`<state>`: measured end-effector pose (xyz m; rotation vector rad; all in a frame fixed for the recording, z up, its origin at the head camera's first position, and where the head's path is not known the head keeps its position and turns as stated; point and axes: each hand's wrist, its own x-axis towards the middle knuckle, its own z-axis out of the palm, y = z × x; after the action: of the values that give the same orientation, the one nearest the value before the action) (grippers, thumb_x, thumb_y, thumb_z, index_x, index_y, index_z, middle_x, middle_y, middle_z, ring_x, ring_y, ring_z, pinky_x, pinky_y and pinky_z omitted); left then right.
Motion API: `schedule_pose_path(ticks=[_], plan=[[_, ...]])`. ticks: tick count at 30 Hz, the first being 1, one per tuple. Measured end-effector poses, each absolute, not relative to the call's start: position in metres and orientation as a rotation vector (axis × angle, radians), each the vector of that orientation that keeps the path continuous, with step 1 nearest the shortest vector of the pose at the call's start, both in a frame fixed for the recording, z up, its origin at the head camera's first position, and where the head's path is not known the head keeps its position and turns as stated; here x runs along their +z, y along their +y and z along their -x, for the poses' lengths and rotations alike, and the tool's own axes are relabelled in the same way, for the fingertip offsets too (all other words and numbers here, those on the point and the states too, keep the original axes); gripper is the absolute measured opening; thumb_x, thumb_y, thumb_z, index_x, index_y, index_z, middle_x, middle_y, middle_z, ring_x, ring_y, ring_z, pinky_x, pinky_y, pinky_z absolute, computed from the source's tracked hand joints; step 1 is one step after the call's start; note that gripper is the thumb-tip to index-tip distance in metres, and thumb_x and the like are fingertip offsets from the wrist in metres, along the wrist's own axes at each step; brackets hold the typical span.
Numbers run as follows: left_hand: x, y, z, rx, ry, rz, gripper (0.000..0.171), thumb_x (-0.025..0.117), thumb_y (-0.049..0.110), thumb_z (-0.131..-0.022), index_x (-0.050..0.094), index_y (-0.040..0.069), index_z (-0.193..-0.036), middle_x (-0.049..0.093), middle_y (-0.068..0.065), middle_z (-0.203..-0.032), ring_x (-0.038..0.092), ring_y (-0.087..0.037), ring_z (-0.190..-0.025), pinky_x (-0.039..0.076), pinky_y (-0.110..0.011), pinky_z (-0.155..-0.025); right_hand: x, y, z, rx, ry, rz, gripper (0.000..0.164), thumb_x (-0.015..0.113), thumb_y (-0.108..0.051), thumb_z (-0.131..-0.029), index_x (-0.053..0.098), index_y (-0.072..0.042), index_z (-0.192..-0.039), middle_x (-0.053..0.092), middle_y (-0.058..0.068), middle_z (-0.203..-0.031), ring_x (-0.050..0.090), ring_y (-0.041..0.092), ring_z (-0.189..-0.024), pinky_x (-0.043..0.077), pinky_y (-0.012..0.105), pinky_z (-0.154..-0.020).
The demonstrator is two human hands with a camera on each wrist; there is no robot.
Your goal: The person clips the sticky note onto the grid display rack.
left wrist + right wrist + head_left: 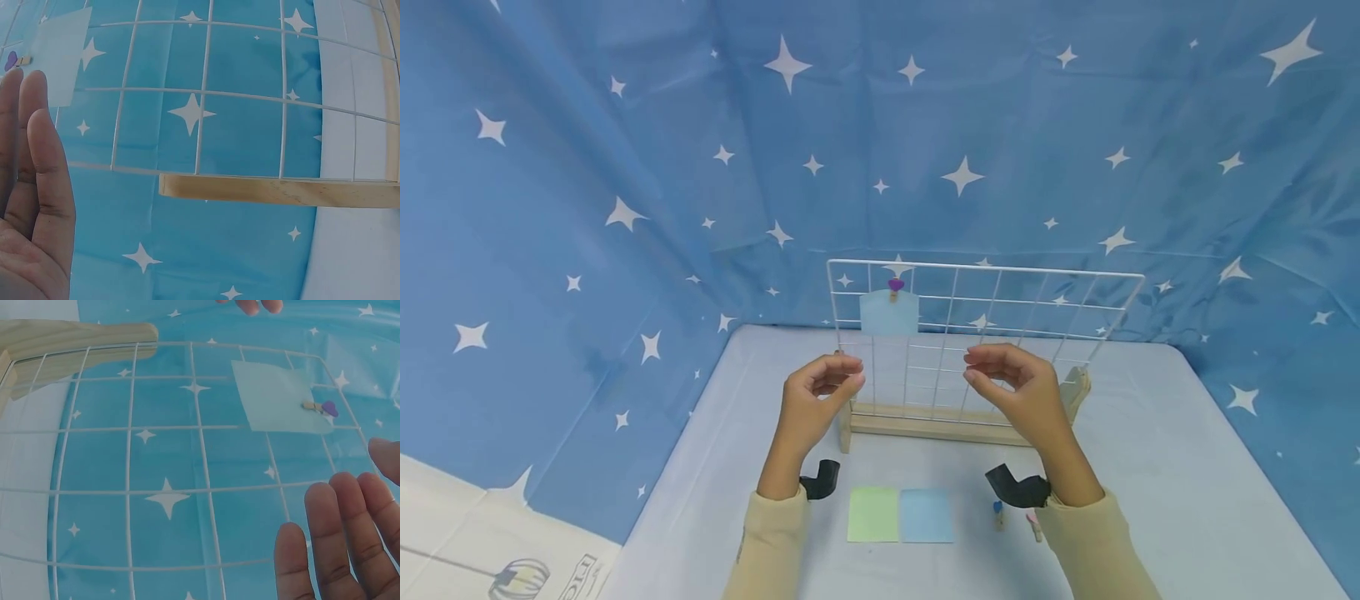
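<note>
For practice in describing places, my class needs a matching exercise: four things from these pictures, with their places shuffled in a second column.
Things
1. purple heart clip
2. green sheet
3. wire grid
4. pink clip

Places
A. in the wooden stand
B. beside the blue clip
C. on the hanging blue sheet
D. left of the flat blue sheet

Pairs: 1-C, 2-D, 3-A, 4-B

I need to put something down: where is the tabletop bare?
Bare tabletop shows right of the right sleeve, left of the left sleeve, and between the wooden rack base and the green note and blue note. It's crowded around those side-by-side notes and the blue clip and pink clip beside the right sleeve.
</note>
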<state>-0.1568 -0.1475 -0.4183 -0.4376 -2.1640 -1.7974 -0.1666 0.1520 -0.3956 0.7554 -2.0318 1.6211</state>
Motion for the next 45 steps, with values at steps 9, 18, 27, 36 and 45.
schedule_pose_path(ticks=[9, 18, 27, 36, 45], plan=[[-0.426, -0.148, 0.151, -1.823, -2.188, 0.410, 0.019, 0.079, 0.005, -0.097, 0.078, 0.002, -0.115, 0.077, -0.014, -0.114, 0.070, -0.010, -0.098, 0.057, -0.025, -0.088, -0.404, 0.161, 0.160, 1.614, -2.076, -0.707, 0.029, 0.074, 0.022, -0.086, 0.074, 0.012, -0.113, 0.079, 0.009, -0.104, 0.073, -0.001, -0.096, 0.058, 0.014, -0.090], [-0.440, -0.147, 0.147, -1.850, -2.189, 0.378, 0.018, 0.077, 0.004, -0.099, 0.078, 0.001, -0.117, 0.078, -0.014, -0.115, 0.071, -0.009, -0.098, 0.057, -0.024, -0.088, -0.413, 0.169, 0.153, 1.619, -2.119, -0.618, 0.026, 0.075, 0.019, -0.088, 0.074, 0.010, -0.112, 0.078, 0.019, -0.103, 0.072, -0.002, -0.094, 0.057, 0.013, -0.090], [-0.451, -0.149, 0.142, -1.845, -2.241, 0.349, 0.020, 0.078, 0.007, -0.099, 0.078, 0.001, -0.118, 0.078, -0.012, -0.114, 0.071, -0.009, -0.098, 0.057, -0.024, -0.089, -0.425, 0.176, 0.150, 1.617, -2.135, -0.615, 0.026, 0.076, 0.019, -0.088, 0.076, 0.008, -0.111, 0.078, 0.022, -0.100, 0.072, -0.002, -0.093, 0.057, 0.012, -0.087], [-0.469, -0.148, 0.136, -1.869, -2.254, 0.268, 0.020, 0.079, 0.007, -0.099, 0.078, 0.002, -0.118, 0.079, -0.011, -0.112, 0.071, -0.008, -0.098, 0.057, -0.022, -0.088, -0.444, 0.182, 0.144, 1.609, -2.154, -0.596, 0.025, 0.075, 0.019, -0.088, 0.075, 0.008, -0.111, 0.079, 0.006, -0.100, 0.072, -0.002, -0.093, 0.055, 0.011, -0.089], [-0.480, -0.145, 0.133, -1.924, -2.239, 0.251, 0.024, 0.077, 0.005, -0.099, 0.075, -0.007, -0.119, 0.078, -0.013, -0.112, 0.071, -0.008, -0.097, 0.057, -0.021, -0.086, -0.460, 0.187, 0.142, 1.571, -2.164, -0.593, 0.024, 0.075, 0.021, -0.087, 0.075, 0.010, -0.108, 0.079, 0.012, -0.096, 0.071, -0.004, -0.093, 0.055, 0.010, -0.089]])
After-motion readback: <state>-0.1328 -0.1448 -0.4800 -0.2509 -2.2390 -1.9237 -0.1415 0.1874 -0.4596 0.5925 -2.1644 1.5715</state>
